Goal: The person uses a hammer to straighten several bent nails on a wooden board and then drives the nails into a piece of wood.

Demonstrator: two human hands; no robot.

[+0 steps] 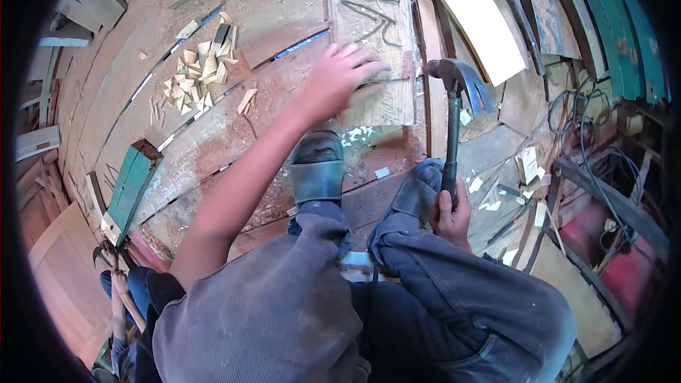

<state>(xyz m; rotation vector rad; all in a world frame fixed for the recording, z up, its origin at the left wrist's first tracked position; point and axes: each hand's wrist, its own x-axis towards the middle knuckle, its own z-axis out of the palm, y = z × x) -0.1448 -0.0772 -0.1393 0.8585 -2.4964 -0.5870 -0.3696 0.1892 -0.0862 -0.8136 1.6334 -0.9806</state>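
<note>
My right hand (452, 218) is wrapped round the lower handle of a claw hammer (453, 120), which is held upright with its head away from me. My left hand (342, 79) reaches over a wooden board (386, 108), fingers stretched out and slightly blurred. Close to its fingertips lies a thin dark metal rod (394, 80); whether they touch cannot be made out. Farther up the same board lie several more bent metal rods (369, 18), like long nails.
Wood offcuts (202, 71) are heaped on the plank floor at left, near a green-painted block (133, 188). A pale curved plank (472, 14) and another hammer (514, 7) lie at upper right. Cables (585, 124) tangle at far right. Another person's hand (119, 282) grips a tool at lower left.
</note>
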